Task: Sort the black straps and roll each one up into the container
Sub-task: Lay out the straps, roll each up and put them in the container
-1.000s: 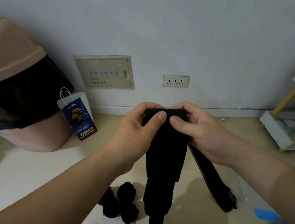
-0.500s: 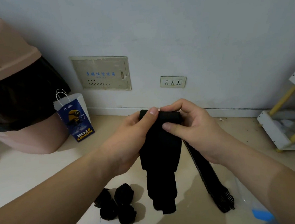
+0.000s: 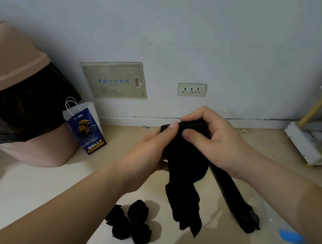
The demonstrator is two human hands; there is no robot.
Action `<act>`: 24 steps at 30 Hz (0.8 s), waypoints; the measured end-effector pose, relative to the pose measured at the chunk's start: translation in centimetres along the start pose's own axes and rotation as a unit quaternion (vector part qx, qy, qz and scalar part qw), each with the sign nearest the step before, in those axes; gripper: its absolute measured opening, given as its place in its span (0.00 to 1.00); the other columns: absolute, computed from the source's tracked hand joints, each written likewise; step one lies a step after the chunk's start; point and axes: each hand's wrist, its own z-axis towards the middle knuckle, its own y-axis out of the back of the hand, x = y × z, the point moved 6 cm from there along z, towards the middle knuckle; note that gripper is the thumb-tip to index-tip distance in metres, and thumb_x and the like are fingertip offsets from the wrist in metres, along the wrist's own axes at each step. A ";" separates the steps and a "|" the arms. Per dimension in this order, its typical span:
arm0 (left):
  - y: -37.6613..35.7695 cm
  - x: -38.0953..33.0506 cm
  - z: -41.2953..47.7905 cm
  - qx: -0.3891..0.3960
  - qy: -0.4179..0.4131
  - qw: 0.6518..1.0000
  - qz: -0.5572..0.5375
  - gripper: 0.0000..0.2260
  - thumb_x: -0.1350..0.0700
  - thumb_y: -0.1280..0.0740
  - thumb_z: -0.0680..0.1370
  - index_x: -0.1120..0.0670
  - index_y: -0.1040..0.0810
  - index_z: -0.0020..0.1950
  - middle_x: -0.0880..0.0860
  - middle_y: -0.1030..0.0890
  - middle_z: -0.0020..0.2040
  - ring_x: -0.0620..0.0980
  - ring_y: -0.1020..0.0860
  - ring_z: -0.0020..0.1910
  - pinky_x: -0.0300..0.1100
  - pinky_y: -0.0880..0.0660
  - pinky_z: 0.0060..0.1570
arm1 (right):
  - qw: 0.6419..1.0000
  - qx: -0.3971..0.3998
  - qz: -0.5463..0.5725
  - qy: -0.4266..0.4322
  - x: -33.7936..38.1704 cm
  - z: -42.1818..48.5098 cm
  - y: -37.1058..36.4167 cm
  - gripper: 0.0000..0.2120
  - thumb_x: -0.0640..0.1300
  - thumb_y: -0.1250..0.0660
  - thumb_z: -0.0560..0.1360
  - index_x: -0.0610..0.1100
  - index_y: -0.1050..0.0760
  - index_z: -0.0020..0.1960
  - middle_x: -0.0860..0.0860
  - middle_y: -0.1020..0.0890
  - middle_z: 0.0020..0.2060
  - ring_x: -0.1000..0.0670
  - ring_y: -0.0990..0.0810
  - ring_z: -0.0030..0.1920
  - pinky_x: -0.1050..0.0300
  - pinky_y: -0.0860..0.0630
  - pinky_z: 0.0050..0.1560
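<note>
A black strap [image 3: 185, 170] hangs in front of me, its top end rolled between both hands. My left hand [image 3: 145, 158] pinches the roll's left side with the thumb on top. My right hand [image 3: 214, 138] curls over the roll's right side, thumb pressed on its front. The loose tail dangles down to just above the floor. Another black strap [image 3: 235, 201] lies stretched out on the floor to the right. Several rolled-up black straps [image 3: 130, 223] sit clustered on the floor at lower left.
A pink bin [image 3: 15, 95] with a black liner stands at the left beside a blue paper bag [image 3: 86, 128]. A white and yellow rack [image 3: 316, 131] stands at the right. A clear plastic bag with a blue edge [image 3: 287, 235] lies at the lower right.
The hanging tail has grown shorter as the roll at the top took up more strap. Both hands stayed together at the roll, shifting slightly.
</note>
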 end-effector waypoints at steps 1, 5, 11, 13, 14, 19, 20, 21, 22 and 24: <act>-0.1 0.0 0.0 0.004 0.005 1.000 0.001 0.21 0.38 0.39 0.84 0.49 0.21 0.70 0.62 0.18 0.65 0.64 0.20 0.66 0.63 0.26 0.69 | 0.999 0.005 -0.038 0.020 0.4 -0.1 0.0 0.14 0.36 0.28 0.81 0.57 0.19 0.52 0.54 0.13 0.47 0.52 0.14 0.51 0.54 0.18 0.55; 0.5 -0.8 -0.1 -0.055 -0.045 0.997 0.013 0.16 0.45 0.37 0.85 0.54 0.21 0.66 0.60 0.16 0.61 0.59 0.17 0.62 0.57 0.22 0.67 | 0.997 -0.010 -0.071 0.028 0.5 -0.1 0.1 0.14 0.37 0.27 0.79 0.56 0.19 0.54 0.55 0.14 0.48 0.52 0.15 0.51 0.56 0.17 0.54; 0.5 -3.2 -1.3 -0.104 -0.201 0.954 0.198 0.07 0.54 0.33 0.84 0.52 0.23 0.62 0.52 0.17 0.49 0.44 0.19 0.46 0.37 0.23 0.46 | 0.967 0.080 0.174 -0.165 -1.0 -0.3 -1.0 0.28 0.61 0.32 0.78 0.39 0.20 0.66 0.39 0.14 0.59 0.40 0.14 0.61 0.44 0.19 0.62; 0.2 -3.6 -1.6 -0.114 -0.243 0.925 0.268 0.09 0.56 0.32 0.83 0.51 0.24 0.63 0.50 0.17 0.49 0.45 0.19 0.48 0.37 0.22 0.47 | 0.965 0.070 0.195 -0.162 -1.1 -0.2 -1.1 0.28 0.60 0.32 0.77 0.38 0.20 0.64 0.37 0.15 0.59 0.39 0.15 0.60 0.43 0.19 0.64; 0.2 -3.7 -1.7 -0.114 -0.257 0.917 0.281 0.10 0.56 0.31 0.83 0.51 0.24 0.64 0.50 0.17 0.50 0.46 0.19 0.48 0.37 0.22 0.47 | 0.963 0.060 0.210 -0.155 -1.1 -0.1 -1.0 0.24 0.58 0.31 0.77 0.39 0.20 0.61 0.39 0.15 0.56 0.41 0.14 0.56 0.45 0.18 0.60; 0.3 -2.1 -0.9 -0.040 -0.125 0.988 0.084 0.16 0.48 0.31 0.81 0.50 0.24 0.67 0.55 0.16 0.55 0.51 0.16 0.53 0.44 0.18 0.49 | 0.962 0.029 0.252 -0.105 -0.8 0.2 -0.6 0.11 0.44 0.26 0.74 0.45 0.19 0.56 0.43 0.15 0.51 0.44 0.15 0.51 0.49 0.16 0.53; 0.1 -1.7 -0.9 -0.039 -0.090 0.993 0.060 0.16 0.44 0.33 0.82 0.50 0.23 0.67 0.54 0.16 0.55 0.50 0.16 0.51 0.45 0.18 0.48 | 0.967 0.029 0.234 -0.094 -0.9 0.2 -0.5 0.12 0.42 0.23 0.74 0.47 0.19 0.55 0.43 0.15 0.50 0.44 0.15 0.51 0.47 0.16 0.55; 0.0 -1.3 -0.9 -0.042 -0.065 0.996 0.051 0.17 0.42 0.36 0.84 0.51 0.22 0.66 0.53 0.15 0.53 0.49 0.16 0.50 0.45 0.19 0.47 | 0.975 0.029 0.206 -0.084 -1.0 0.3 -0.5 0.12 0.40 0.22 0.73 0.48 0.18 0.55 0.44 0.15 0.50 0.44 0.15 0.51 0.47 0.17 0.55; -0.1 -1.0 -0.8 -0.049 -0.048 0.996 0.050 0.17 0.41 0.38 0.85 0.51 0.22 0.66 0.53 0.15 0.52 0.48 0.16 0.48 0.46 0.19 0.46 | 0.981 0.029 0.176 -0.075 -1.1 0.2 -0.5 0.12 0.40 0.23 0.72 0.49 0.18 0.54 0.46 0.15 0.49 0.45 0.15 0.50 0.46 0.17 0.55; 0.0 -0.8 -0.6 -0.078 -0.049 0.994 0.064 0.15 0.43 0.38 0.84 0.52 0.22 0.63 0.53 0.15 0.51 0.47 0.16 0.46 0.49 0.17 0.46 | 0.987 0.027 0.145 -0.066 -1.1 0.2 -0.3 0.13 0.38 0.25 0.72 0.52 0.17 0.53 0.47 0.15 0.47 0.46 0.16 0.50 0.46 0.17 0.54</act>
